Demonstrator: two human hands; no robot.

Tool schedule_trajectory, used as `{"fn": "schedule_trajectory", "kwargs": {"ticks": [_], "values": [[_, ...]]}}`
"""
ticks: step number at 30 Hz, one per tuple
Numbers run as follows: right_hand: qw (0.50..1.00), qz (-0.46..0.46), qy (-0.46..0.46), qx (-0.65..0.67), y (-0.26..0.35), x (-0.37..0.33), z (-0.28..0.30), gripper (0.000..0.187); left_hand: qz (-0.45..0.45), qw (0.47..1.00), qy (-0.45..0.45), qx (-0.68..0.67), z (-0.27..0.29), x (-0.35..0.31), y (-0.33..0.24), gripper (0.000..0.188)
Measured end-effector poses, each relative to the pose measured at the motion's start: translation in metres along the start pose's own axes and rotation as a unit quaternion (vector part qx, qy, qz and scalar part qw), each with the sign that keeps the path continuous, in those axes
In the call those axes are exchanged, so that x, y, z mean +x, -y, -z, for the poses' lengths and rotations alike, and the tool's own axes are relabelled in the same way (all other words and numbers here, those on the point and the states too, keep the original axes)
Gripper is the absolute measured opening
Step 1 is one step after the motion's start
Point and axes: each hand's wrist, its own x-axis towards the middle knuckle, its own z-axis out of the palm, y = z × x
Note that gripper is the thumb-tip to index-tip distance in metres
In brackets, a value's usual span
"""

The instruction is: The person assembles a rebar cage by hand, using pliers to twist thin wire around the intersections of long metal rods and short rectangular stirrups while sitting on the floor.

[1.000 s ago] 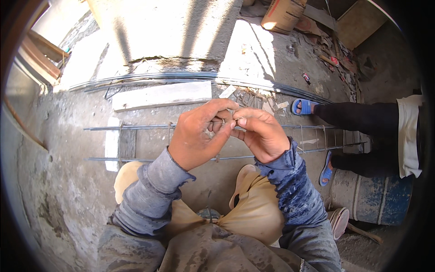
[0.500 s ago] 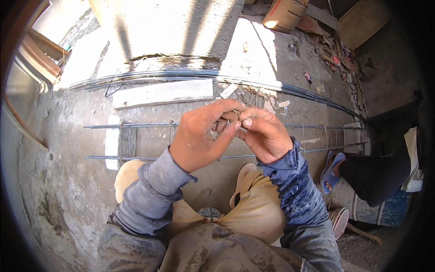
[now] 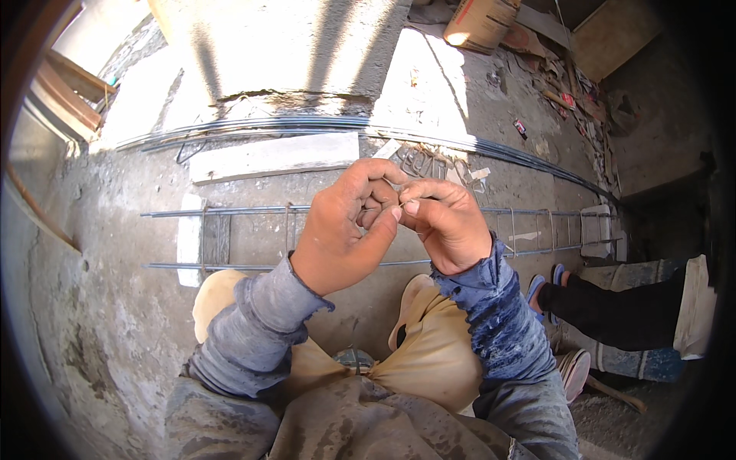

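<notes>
My left hand (image 3: 335, 230) and my right hand (image 3: 454, 228) meet fingertip to fingertip in front of me, above a ladder-like rebar cage (image 3: 291, 208). Thumb and fingers of both hands are pinched together around a thin wire (image 3: 401, 205); only a tiny bit of it shows between the tips. The left hand's other fingers curl inward, and the right hand's remaining fingers are folded behind its thumb. Below the hands, the cage's long bars run left to right with stirrups across them, one end resting on a pale block (image 3: 190, 240).
Beyond the cage lie a whitish plank (image 3: 274, 158), a bundle of long steel bars (image 3: 307, 123) and a heap of bent stirrups (image 3: 426, 163). A person's legs in dark trousers (image 3: 613, 310) are at the right, beside a blue drum (image 3: 640, 362). A paper sack (image 3: 481, 24) stands far back.
My hands stay together, with the fingertips shifted slightly and the wire showing a little more. At the right, the other person's legs and feet have moved, and a second sandalled foot now shows.
</notes>
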Motion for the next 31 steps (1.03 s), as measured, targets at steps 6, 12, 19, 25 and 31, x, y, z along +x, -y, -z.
{"fn": "schedule_trajectory", "kwargs": {"ticks": [6,12,19,25,31], "values": [[0.982,0.062,-0.057,-0.170,0.001,0.000,0.000,0.011,0.076,0.990,-0.001,-0.122,-0.005,0.000,-0.004,0.032],[0.953,0.129,-0.050,-0.271,0.004,0.004,0.010,0.011,0.094,0.981,-0.013,-0.171,-0.006,-0.001,-0.021,0.033],[0.978,0.094,0.022,-0.185,0.002,0.003,-0.005,0.009,0.076,0.991,0.000,-0.107,0.005,-0.001,-0.012,0.039],[0.993,0.063,0.030,-0.090,-0.001,0.002,-0.001,0.008,0.091,0.988,0.018,-0.126,0.001,0.004,-0.013,0.041],[0.981,0.115,0.066,-0.145,0.000,0.003,0.003,0.009,0.111,0.991,0.010,-0.068,-0.001,0.001,-0.012,0.049]]}}
